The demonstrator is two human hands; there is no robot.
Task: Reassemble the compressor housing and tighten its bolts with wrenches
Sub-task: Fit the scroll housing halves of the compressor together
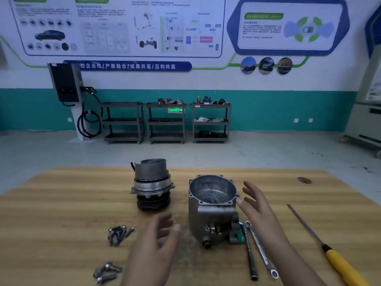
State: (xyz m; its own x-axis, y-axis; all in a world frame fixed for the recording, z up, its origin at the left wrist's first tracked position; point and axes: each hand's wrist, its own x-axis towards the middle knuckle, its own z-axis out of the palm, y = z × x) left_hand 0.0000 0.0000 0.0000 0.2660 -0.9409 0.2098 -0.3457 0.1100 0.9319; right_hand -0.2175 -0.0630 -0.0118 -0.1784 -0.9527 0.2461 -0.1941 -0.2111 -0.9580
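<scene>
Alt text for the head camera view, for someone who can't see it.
An open left hand and right hand reach toward an open-topped compressor housing on a wooden table. A pulley assembly stands to its left, bolts lie front left, and two wrenches and a yellow-handled screwdriver lie to its right.

both hands hover empty, left hand (159, 236) with fingers loosely spread, right hand (254, 203) flat with fingers straight.

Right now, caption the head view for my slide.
Open left hand and right hand flank the compressor housing on the workbench; pulley section, bolts, wrenches nearby.
</scene>
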